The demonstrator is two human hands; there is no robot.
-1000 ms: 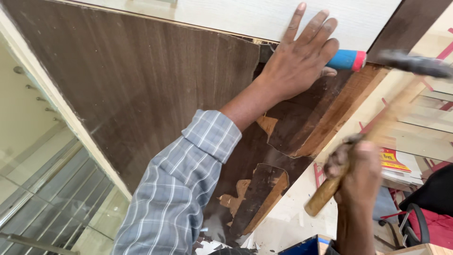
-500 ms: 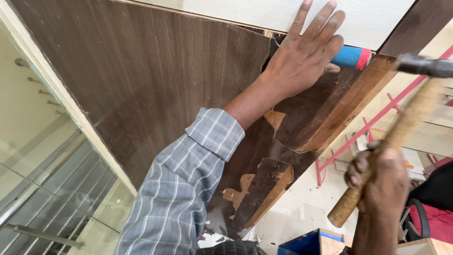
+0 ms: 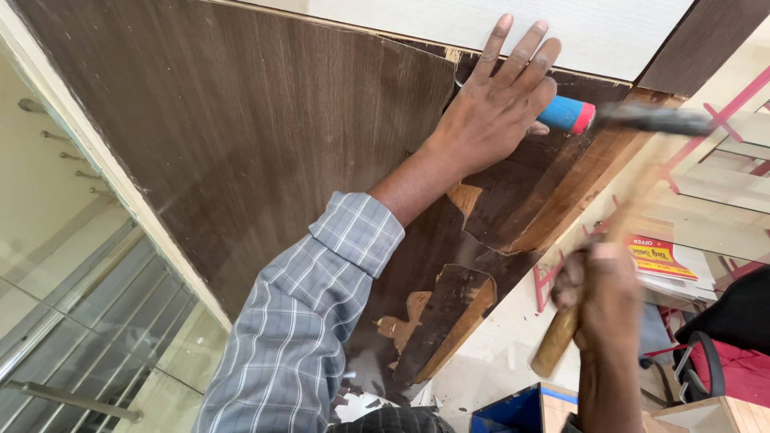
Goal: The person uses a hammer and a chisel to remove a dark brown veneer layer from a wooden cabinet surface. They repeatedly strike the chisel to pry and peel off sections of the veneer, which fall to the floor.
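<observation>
A flat red-and-yellow printed package (image 3: 659,256) lies on the pale floor at right, partly hidden.
</observation>
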